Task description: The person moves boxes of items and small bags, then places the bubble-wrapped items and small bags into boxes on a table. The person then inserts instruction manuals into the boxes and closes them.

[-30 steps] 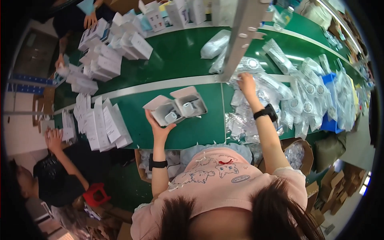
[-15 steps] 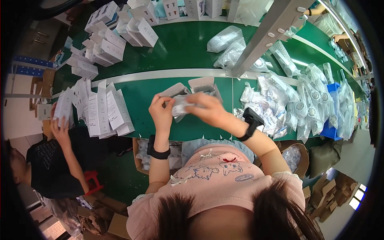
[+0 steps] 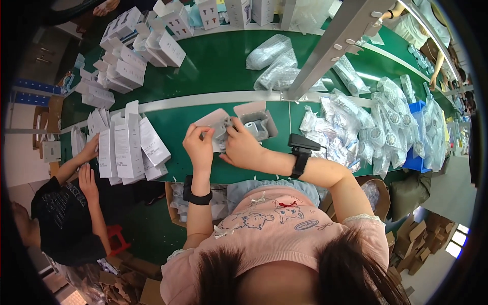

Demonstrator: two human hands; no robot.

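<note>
In front of me, two open white boxes stand side by side. In the right-hand box (image 3: 264, 119) lies a grey-white object (image 3: 254, 128) in clear wrap. The left-hand box (image 3: 212, 117) shows its raised flap and is partly hidden by my hands. Between my hands, over that box, is a clear plastic packet (image 3: 219, 135); its contents are hard to make out. My left hand (image 3: 199, 148) pinches at its left edge with thumb and forefinger. My right hand (image 3: 245, 146) is curled over its right side, fingers closed on it.
White cartons (image 3: 129, 145) stand to the left, near a co-worker's hands (image 3: 89, 182). Small clear packets (image 3: 330, 134) and bubble-wrapped parts (image 3: 384, 122) pile up at right, beside a blue bin (image 3: 418, 134). A metal post (image 3: 330, 56) rises behind. More open boxes (image 3: 124, 71) line the back.
My right hand has turned and curled inward, closer to the boxes, and the packet sits lower over the left-hand box. The co-worker's hands have moved away from a white carton. The view has shifted slightly.
</note>
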